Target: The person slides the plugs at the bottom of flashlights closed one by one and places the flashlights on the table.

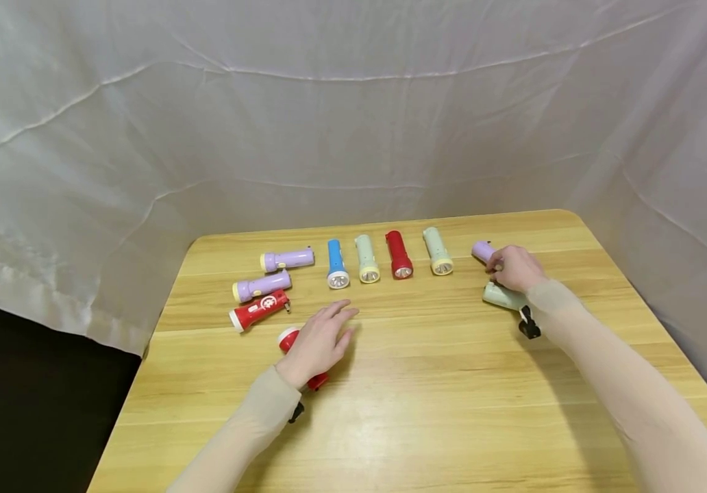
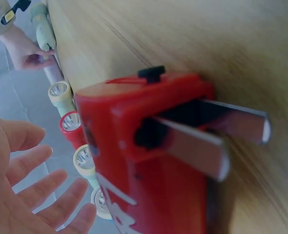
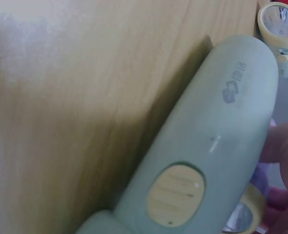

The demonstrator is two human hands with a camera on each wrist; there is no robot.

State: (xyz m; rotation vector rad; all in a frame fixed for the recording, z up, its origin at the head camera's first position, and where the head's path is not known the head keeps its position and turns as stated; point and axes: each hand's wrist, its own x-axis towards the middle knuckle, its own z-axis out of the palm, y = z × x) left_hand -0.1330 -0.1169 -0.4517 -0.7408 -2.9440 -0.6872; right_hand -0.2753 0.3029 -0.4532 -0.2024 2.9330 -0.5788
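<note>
At the right of the table, my right hand pinches a purple flashlight between thumb and fingers; the hand covers part of it. Just in front, under the wrist, lies a pale green flashlight, whose cream switch shows large in the right wrist view. My left hand hovers with spread fingers over a red flashlight with a white head, holding nothing. The left wrist view shows that flashlight's end close up, two flat metal prongs folded out; the hand hides its middle in the head view.
Along the back stand out a blue flashlight, a pale green one, a red one and another green one. Two purple flashlights and a red one lie at left. Grey cloth hangs behind the table.
</note>
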